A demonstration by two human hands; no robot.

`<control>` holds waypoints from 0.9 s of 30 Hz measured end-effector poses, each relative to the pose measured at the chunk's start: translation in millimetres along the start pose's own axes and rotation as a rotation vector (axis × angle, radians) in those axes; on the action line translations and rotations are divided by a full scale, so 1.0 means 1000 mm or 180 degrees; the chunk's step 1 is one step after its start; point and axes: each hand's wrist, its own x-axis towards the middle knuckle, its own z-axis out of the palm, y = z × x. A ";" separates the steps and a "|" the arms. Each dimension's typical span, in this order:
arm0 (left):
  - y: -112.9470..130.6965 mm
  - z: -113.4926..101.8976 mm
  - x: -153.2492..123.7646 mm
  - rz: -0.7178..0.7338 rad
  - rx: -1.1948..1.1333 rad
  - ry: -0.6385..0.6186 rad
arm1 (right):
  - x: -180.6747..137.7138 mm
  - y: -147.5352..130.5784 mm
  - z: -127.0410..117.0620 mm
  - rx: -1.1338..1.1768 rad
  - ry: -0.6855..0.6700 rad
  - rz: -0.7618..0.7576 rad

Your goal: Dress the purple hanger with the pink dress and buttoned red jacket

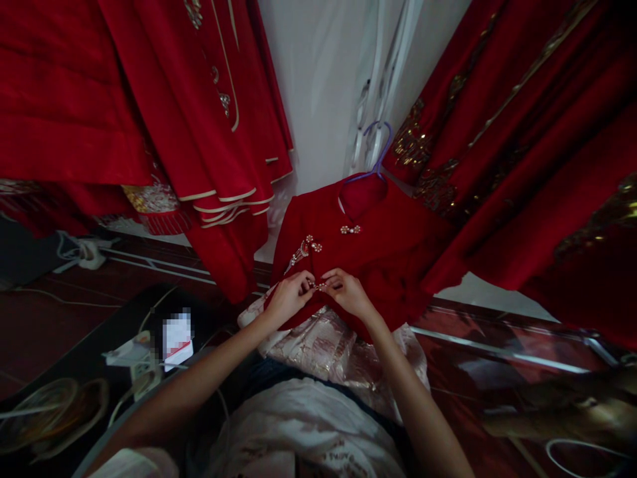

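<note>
one red cloth jacket, thin purple hanger at far collar, drapes over shiny pale-pink brocade at centre, its near beaded fastening pinched by close-set left hand and right hand, apparently to steady it.

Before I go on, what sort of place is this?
Probably a clothing workshop or shop, though I can't tell which: red garments hang on both sides, and the jacket in front has a purple hanger in its neck.

Red garment (beaded fastenings) over shiny cloth
</note>
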 end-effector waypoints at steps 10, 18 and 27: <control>0.005 -0.003 -0.003 0.0377 0.0385 0.0110 | -0.002 -0.006 -0.006 0.0171 -0.0137 -0.0019; 0.006 0.003 -0.001 -0.0198 -0.0731 0.0311 | -0.001 -0.011 0.005 0.0109 0.0173 -0.0099; -0.001 0.008 0.005 -0.0475 -0.1347 0.0339 | -0.003 -0.012 0.006 0.0013 0.0172 -0.0174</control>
